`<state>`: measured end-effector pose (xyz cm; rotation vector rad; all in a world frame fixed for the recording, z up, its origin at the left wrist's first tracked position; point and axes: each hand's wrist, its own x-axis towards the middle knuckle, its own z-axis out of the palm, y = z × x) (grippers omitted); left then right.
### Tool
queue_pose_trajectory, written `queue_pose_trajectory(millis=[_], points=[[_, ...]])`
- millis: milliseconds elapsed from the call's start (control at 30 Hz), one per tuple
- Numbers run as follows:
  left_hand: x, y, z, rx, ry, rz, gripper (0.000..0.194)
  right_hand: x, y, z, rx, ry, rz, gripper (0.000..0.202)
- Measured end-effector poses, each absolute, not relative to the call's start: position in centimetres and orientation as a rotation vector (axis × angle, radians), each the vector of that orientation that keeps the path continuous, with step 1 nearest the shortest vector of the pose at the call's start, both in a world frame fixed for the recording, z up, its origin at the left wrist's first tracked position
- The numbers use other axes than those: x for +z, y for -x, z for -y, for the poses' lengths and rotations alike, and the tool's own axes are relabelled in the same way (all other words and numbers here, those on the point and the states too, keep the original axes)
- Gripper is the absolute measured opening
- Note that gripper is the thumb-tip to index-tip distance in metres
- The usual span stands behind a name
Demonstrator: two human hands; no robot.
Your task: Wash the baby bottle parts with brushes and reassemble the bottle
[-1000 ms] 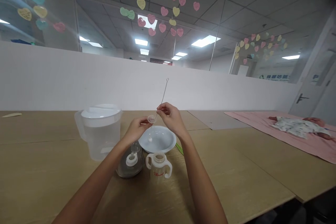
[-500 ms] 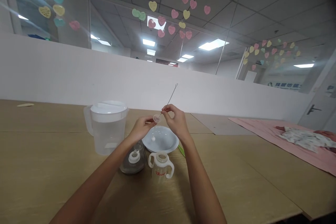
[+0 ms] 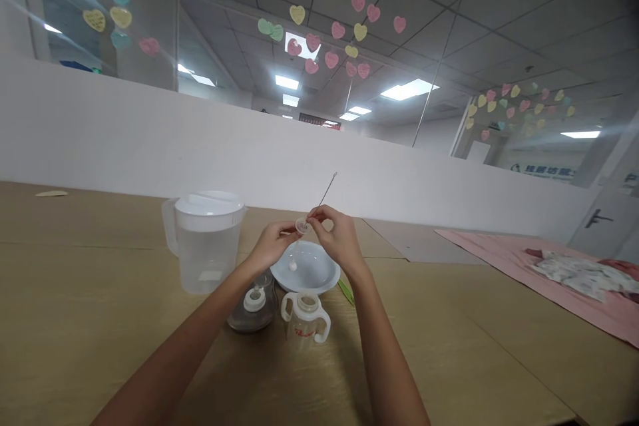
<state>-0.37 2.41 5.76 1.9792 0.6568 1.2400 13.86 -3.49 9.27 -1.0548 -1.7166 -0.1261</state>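
Pinched in my left hand (image 3: 275, 243) is a small translucent round piece (image 3: 301, 226), perhaps a sippy-cup straw top. A thin wire-handled brush (image 3: 327, 189) is gripped by my right hand (image 3: 333, 229), its looped end slanting up; the lower end meets the round piece, and my fingers hide how far in it goes. Both hands hover over a pale blue bowl (image 3: 319, 273). A white ball (image 3: 293, 266) appears inside the bowl's outline, below a faint thin tube. Nearer me stands a clear two-handled baby bottle (image 3: 302, 326) without its top.
Left of the bowl are a lidded water pitcher (image 3: 207, 259) and a dark grey container (image 3: 249, 321) with a white ring-shaped cap (image 3: 254, 300). A green strip (image 3: 345, 291) lies by the bowl. Far right, patterned cloth (image 3: 579, 273) rests on a pink mat (image 3: 479, 253).
The wire brush has slid down toward the round piece, so less of its handle rises above my right hand. Both hands stay nearly in place; the view has shifted slightly.
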Motion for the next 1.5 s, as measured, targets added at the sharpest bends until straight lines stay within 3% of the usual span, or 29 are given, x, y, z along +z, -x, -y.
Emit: queue_pose_trajectory(millis=[233, 367, 467, 833, 1300, 1500], points=[[5.1, 0.4, -2.7, 1.185, -2.06, -0.673, 0.032, 9.0, -13.7, 3.1, -0.184, 1.164, 1.714, 0.01], [4.7, 0.2, -2.6, 1.101, -2.116, -0.663, 0.031, 10.0, -13.8, 4.9, -0.012, 1.059, 1.632, 0.027], [4.7, -0.1, -2.5, 1.084, -2.084, -0.645, 0.031, 10.5, -13.7, 5.9, -0.197, 1.021, 1.504, 0.037], [6.0, -0.5, -1.1, 1.187, -1.844, -0.425, 0.025, 7.5, -12.4, 2.3, -0.614, 1.004, 1.571, 0.033], [6.2, 0.1, -1.5, 1.202, -1.839, -0.42, 0.029, 8.0, -12.5, 2.6, -0.145, 0.89, 1.57, 0.016], [7.0, 0.6, -1.1, 1.226, -1.99, -0.475, 0.029, 10.1, -13.8, 4.5, -0.202, 0.776, 1.342, 0.018]])
